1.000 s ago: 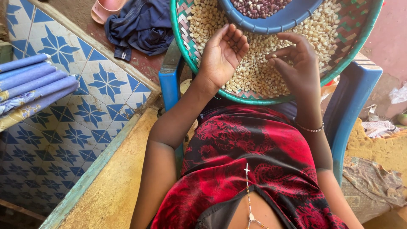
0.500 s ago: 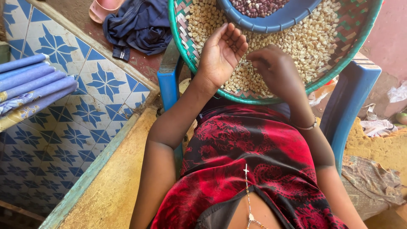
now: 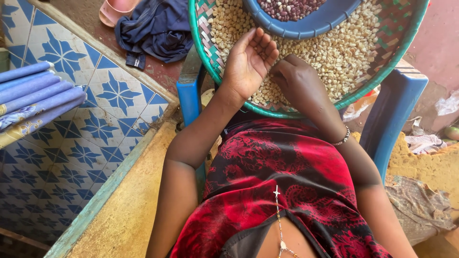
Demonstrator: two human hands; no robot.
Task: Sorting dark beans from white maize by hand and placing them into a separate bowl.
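The left hand [image 3: 248, 64] is held palm-up and spread over the pale kernels [image 3: 334, 52] in the woven tray [image 3: 201, 43], cupped to receive; the right hand's [image 3: 299, 79] grip cannot be told.

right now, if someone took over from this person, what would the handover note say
Left hand: open, palm up, resting on the pale grains in the woven tray; whether it cups any grains cannot be told.
Right hand: palm down, fingers curled beside the left palm; any grain pinched is hidden.
Things: the tray rests on a blue chair in front of the person. A blue bowl of dark red beans sits on the grains.
Done: some beans are in the bowl.
Left: much of the tray is covered in grains.
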